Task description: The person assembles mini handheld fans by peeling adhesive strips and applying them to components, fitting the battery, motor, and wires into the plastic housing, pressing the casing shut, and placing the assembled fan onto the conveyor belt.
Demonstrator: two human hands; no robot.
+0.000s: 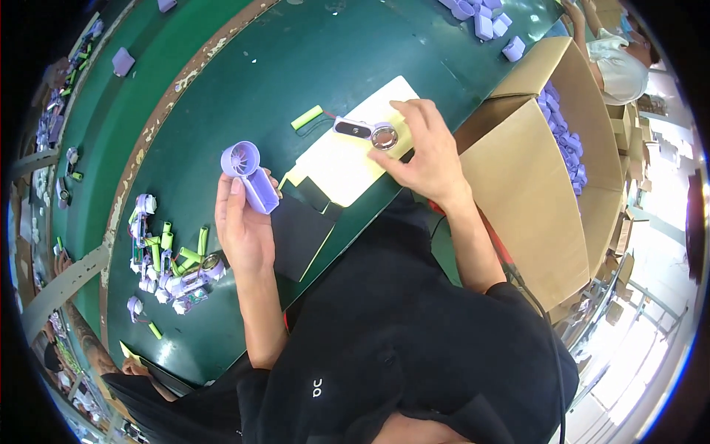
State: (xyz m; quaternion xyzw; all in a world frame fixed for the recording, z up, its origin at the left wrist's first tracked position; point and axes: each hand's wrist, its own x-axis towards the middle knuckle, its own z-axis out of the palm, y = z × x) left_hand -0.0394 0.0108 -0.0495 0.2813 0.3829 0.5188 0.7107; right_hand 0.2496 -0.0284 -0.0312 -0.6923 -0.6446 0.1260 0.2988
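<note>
- Pinching a lilac plastic round-headed shell (260,191): left hand (245,228).
- Right hand (433,157), nearer, spreads just right of a lilac-and-black elongated module (353,129), its axis roughly left-right.

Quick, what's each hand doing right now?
Left hand: closed, holding a purple handheld-fan housing.
Right hand: open, thumb and fingers spread around the round end of a wired fan part; whether they touch, I can't tell.

Green worktable (244,89), white glare (620,376) at right
</note>
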